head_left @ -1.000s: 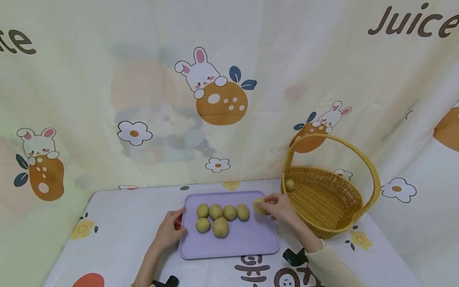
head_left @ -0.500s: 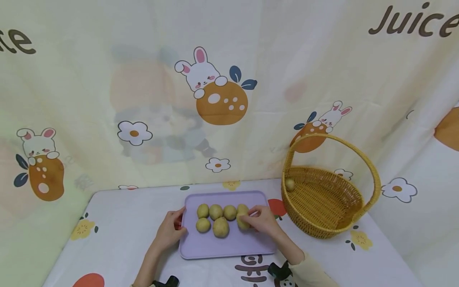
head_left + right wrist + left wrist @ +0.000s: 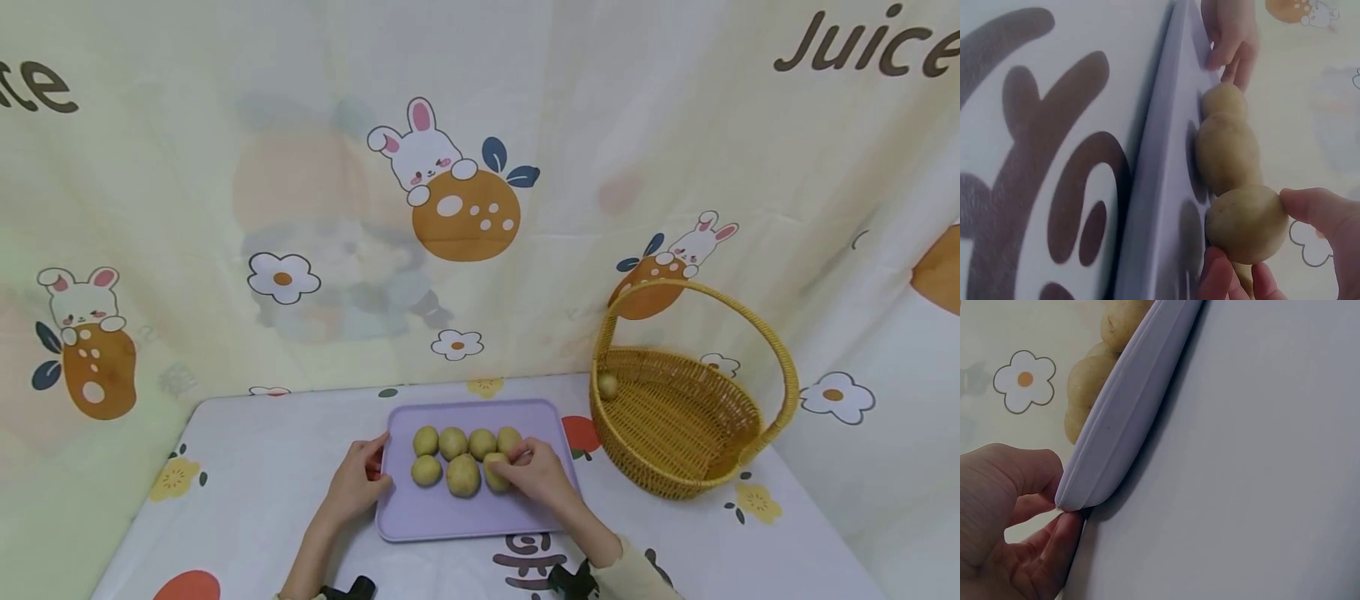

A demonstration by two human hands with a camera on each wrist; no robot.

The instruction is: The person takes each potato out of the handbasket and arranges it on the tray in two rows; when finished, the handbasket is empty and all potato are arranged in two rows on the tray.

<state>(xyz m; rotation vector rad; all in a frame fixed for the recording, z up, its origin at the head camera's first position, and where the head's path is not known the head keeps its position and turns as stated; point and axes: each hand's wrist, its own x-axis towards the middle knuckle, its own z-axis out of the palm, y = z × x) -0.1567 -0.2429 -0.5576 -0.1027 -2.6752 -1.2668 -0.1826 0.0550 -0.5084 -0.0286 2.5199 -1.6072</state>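
Note:
A lilac tray [image 3: 450,518] lies on the table with several yellow-brown potatoes on it, a far row and a nearer row. My left hand [image 3: 358,477] grips the tray's left edge; in the left wrist view its thumb meets the rim and other fingers lie beneath. My right hand [image 3: 542,475] pinches a potato [image 3: 1247,224] between thumb and fingers over the right part of the tray. That potato is at the right end of the nearer row, beside a larger potato [image 3: 462,477]. The right fingers partly cover it in the head view.
A golden wicker basket [image 3: 648,467] with a tall hoop handle stands right of the tray. One potato [image 3: 608,385] sits inside at its left wall. Behind the table hangs a curtain [image 3: 330,192] printed with rabbits and flowers.
My right hand has carried its potato from the tray's far right corner leftward and nearer, to the end of the nearer row. The left hand has stayed at the tray's edge.

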